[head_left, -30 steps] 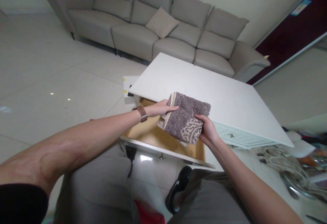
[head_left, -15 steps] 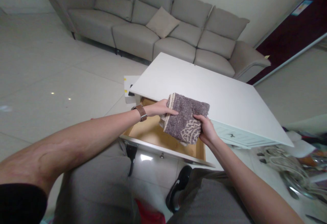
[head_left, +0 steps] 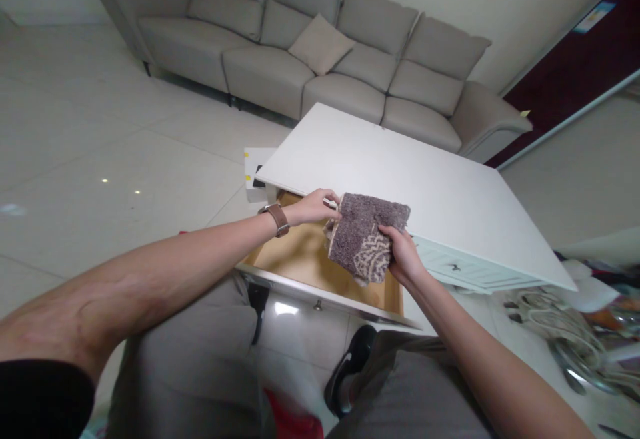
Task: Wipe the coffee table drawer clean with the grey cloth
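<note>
A folded purple-grey towel (head_left: 357,229) with a cream pattern on its lower right hangs in the air over an open wooden drawer (head_left: 295,255). My right hand (head_left: 404,252) grips its right side, thumb on top and the other fingers underneath. At the towel's upper left edge is my left hand (head_left: 320,207), its thumb and fingers pinched together on the cream edge. Some loose cloth shows below that hand. A brown watch strap (head_left: 276,219) circles my left wrist.
The drawer belongs to a white table (head_left: 400,165). Behind it stands a long grey sofa (head_left: 270,69) with a beige cushion (head_left: 321,44). A white box (head_left: 256,189) sits left of the table; coiled cables (head_left: 550,322) lie at right.
My left thumb has come off the towel's top face, and the fingers now pinch its left edge. That edge has shifted slightly right and folded in. My right hand keeps its grip.
</note>
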